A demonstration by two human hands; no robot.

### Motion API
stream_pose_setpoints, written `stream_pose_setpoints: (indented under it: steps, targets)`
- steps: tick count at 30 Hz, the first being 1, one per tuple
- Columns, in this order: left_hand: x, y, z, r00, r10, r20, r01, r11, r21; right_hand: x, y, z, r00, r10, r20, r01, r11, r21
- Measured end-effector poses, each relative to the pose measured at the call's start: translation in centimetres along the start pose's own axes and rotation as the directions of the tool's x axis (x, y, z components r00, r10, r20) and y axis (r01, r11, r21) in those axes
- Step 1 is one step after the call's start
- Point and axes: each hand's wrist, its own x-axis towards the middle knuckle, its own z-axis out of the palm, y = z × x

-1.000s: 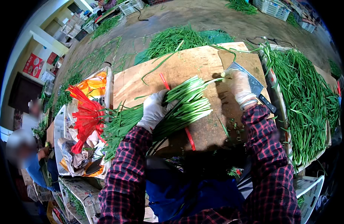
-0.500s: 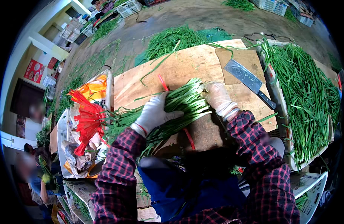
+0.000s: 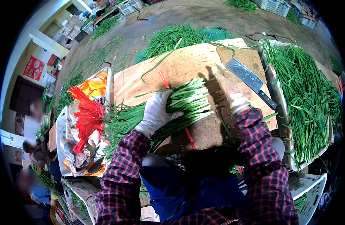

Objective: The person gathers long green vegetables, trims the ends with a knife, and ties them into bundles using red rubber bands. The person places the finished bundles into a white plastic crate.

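Observation:
My left hand [image 3: 156, 115], in a white glove, is wrapped over a thick bunch of garlic chives [image 3: 193, 98] lying across a wooden board [image 3: 129, 80]. The bunch's pale stem ends point right and its green leaves trail left. A red strip [image 3: 189, 138] passes beneath it, both ends showing. My right hand [image 3: 226, 85], also gloved, is off the bunch, to the right of the stem ends. Its fingers are stretched out with nothing visible in them. Just right of that hand a cleaver [image 3: 243, 74] with a black handle lies on the board.
A crate heaped with chives [image 3: 303, 105] stands at the right. Left of the board, red strips [image 3: 87, 116] hang over a white crate [image 3: 62, 148] holding plastic bags. More chives [image 3: 174, 40] lie beyond the far edge. Other people are at the lower left.
My right hand has left the stem ends and moved right and away from me, its fingers straightening. The stem ends now show fully. My left hand stays on the bunch.

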Motion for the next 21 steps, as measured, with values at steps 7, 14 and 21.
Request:
stream_pose_setpoints:
  steps: [7, 14, 21]
  targets:
    - [-0.4, -1.4, -0.2, 0.997, 0.065, -0.048, -0.07, 0.991, -0.11, -1.6, -0.9, 2.0, 0.994, -0.064, -0.09, 0.032, 0.946, -0.323]
    - [-1.3, 0.4, -1.4, 0.989, 0.131, 0.073, -0.136, 0.988, 0.069, -16.5, -1.3, 4.7, 0.759, -0.301, 0.578, 0.646, 0.458, -0.611]
    - [-3.6, 3.6, 0.4, 0.977, -0.113, 0.18, 0.023, 0.898, 0.44, -12.5, -2.3, 7.4, 0.852, -0.453, 0.262, 0.523, 0.703, -0.483]
